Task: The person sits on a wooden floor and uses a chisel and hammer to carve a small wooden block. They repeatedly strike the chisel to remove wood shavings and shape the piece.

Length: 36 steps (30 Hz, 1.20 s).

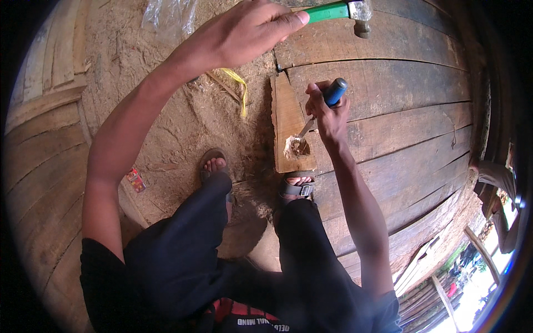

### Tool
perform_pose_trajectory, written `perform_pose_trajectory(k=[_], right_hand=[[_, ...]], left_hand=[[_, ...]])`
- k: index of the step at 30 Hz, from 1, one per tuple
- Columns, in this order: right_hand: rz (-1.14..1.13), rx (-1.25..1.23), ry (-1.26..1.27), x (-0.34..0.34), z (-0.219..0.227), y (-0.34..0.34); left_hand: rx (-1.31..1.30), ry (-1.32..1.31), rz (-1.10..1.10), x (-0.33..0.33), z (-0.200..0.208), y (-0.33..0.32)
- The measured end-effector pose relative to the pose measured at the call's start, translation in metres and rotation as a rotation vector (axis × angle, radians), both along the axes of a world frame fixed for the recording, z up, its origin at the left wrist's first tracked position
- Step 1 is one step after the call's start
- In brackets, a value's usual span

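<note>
My left hand (244, 33) is raised at the top of the head view, closed round the green handle of a hammer (327, 12). The hammer's metal head is up and to the right, apart from the chisel. In my right hand (332, 117) is a chisel (336, 91) with a blue handle, held tilted. Its blade slants down and left into a rough, chipped hollow in a wooden block (286, 105). Pale chips lie in and around this hollow. My sandalled right foot (297, 186) is against the block's near end.
Wide wooden planks (388, 83) stretch to the right of the block. Sawdust covers the ground (161, 122) on the left, with a yellow strip (240, 89), a clear plastic bag (169, 16) and a small red packet (135, 181). My left foot (215, 164) stands there.
</note>
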State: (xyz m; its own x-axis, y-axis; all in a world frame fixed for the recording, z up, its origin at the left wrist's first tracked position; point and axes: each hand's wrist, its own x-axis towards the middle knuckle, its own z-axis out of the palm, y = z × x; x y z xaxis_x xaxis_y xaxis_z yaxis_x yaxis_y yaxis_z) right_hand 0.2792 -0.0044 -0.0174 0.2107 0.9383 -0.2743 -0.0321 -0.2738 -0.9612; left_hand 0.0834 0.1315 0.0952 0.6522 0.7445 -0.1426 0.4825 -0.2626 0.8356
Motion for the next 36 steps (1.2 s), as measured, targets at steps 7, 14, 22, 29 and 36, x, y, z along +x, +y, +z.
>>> perform_pose_trajectory(k=[7,14,22,29,36], right_hand=[[0.04,0.02,-0.009,0.004,0.005,0.0],[0.033,0.036,0.057,0.005,0.002,0.004],[0.02,0.031,0.042,0.003,0.003,0.002],[0.006,-0.005,0.004,0.003,0.006,-0.001],[0.0,0.013,0.079,0.003,0.002,-0.003]], left_hand=[[-0.028,-0.006,-0.046,-0.004,0.019,0.003],[-0.049,0.052,-0.027,-0.008,0.011,0.004],[0.013,0.044,-0.024,-0.006,0.015,0.004],[-0.023,0.069,-0.041,-0.006,0.012,0.006],[-0.061,-0.008,-0.012,-0.006,0.001,0.001]])
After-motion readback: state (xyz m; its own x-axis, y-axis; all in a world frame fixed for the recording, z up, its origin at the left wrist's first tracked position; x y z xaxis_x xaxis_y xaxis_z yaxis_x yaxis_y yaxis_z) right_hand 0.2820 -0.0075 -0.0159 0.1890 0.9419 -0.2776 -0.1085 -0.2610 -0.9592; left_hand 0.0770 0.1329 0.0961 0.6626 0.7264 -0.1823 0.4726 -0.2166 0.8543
